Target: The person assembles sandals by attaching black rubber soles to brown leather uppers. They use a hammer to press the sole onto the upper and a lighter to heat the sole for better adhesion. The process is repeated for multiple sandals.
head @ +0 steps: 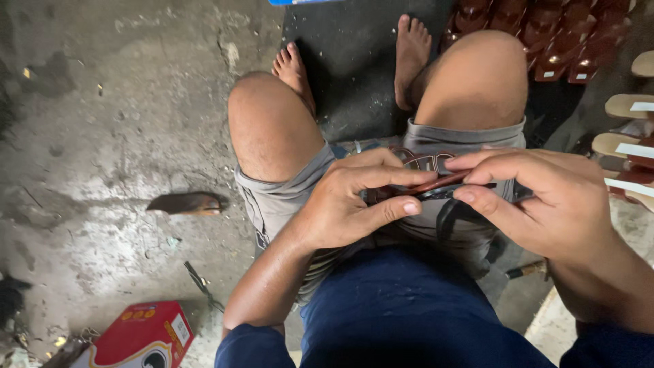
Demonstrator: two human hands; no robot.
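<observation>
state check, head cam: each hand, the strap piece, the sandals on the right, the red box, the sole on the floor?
left hand: closed on strap piece, pinching
right hand: closed on strap piece, fingertips gripping
strap piece: held between both hands, above lap
brown sandals: stacked in rows
tan soles: lined up
red box: lying on floor
dark sole: flat on floor

You pinch a glossy, leather-like brown sandal strap over matt grey cloth shorts; the concrete floor looks rough and stained.
</observation>
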